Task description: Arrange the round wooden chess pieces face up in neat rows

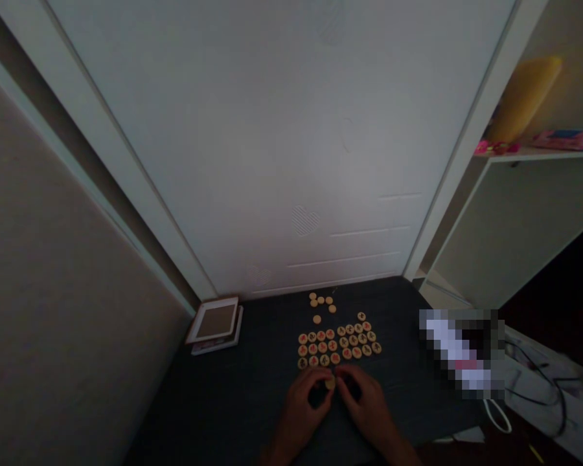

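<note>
Round wooden pieces with red or black characters [322,347] lie in rows on the dark table [214,401], with one more piece [361,316] just above the rows at the right. Farther back are several pieces with plain faces up [321,300], and one plain piece [317,320] sits nearer the rows. Below the rows, my left hand [305,404] pinches a round piece [330,383] between thumb and fingers. My right hand [364,401] is close beside it, fingers curled and pressed together near the same piece; what it grips, if anything, is too small to make out.
Framed items [216,323] are stacked at the table's left back corner. A white panel [282,142] rises behind the table. On the right are a pixelated object [459,356], a white loop of cord [498,417], dark cables and a shelf [539,155] holding colourful things.
</note>
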A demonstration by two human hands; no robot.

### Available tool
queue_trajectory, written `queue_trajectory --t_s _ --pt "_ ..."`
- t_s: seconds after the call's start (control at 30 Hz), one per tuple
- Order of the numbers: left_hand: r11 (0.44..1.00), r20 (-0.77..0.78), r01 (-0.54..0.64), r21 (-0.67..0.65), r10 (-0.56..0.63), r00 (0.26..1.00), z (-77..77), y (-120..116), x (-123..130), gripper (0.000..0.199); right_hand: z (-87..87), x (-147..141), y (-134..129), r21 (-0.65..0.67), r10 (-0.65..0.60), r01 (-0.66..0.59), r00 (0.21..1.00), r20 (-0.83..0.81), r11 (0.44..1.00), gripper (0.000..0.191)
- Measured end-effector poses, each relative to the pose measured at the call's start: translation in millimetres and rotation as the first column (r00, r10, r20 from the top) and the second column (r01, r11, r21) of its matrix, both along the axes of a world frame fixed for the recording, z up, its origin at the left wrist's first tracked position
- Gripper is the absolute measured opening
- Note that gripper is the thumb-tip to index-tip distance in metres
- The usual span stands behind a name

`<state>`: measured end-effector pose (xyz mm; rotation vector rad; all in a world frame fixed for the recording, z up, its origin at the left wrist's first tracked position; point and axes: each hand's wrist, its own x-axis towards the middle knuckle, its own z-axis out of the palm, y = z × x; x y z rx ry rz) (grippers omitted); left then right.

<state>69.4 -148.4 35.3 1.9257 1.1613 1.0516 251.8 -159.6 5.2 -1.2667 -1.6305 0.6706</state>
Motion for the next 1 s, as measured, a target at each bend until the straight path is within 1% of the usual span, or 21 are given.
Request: queue_trajectory --t_s 0.2,0.37,0.53,0.8,0.9,1.0 --pt "0.998 0.022 -0.029 0.056 0.028 0.999 -15.4 0.5 -1.4 0.019 11.3 -2.7 1.1 -0.133 0.129 -0.137 0.989 -0.070 0.982 0.030" --pt "0.999 0.015 -0.012 0.045 0.012 1.000 -19.9 -0.3 -1.4 0.021 12.2 -2.4 1.4 -0.178 0.124 -0.139 0.988 -0.093 0.974 0.026" --pt "0.999 0.007 -0.009 0.039 0.008 1.000 -21.1 -0.8 -2.2 0.023 9.0 -3.5 1.6 -0.170 0.129 -0.142 0.988 -0.090 0.975 0.024" --pt "1.000 -0.007 0.024 0.008 -0.024 1.000 -29.3 1.2 -5.5 0.026 9.5 -3.9 -0.9 -0.140 0.113 -0.122 0.991 -0.067 0.983 0.021" --pt "0.999 0.013 0.038 -0.032 -0.038 0.999 -26.1 1.3 -5.0 0.026 11.4 -1.9 -2.2 -0.109 0.109 -0.113 0.993 -0.042 0.988 0.020" --pt "0.997 0.023 0.028 -0.072 -0.027 0.999 -20.1 0.5 -4.2 0.022 13.5 0.2 -2.6 -0.085 0.128 -0.129 0.992 -0.021 0.988 0.020"
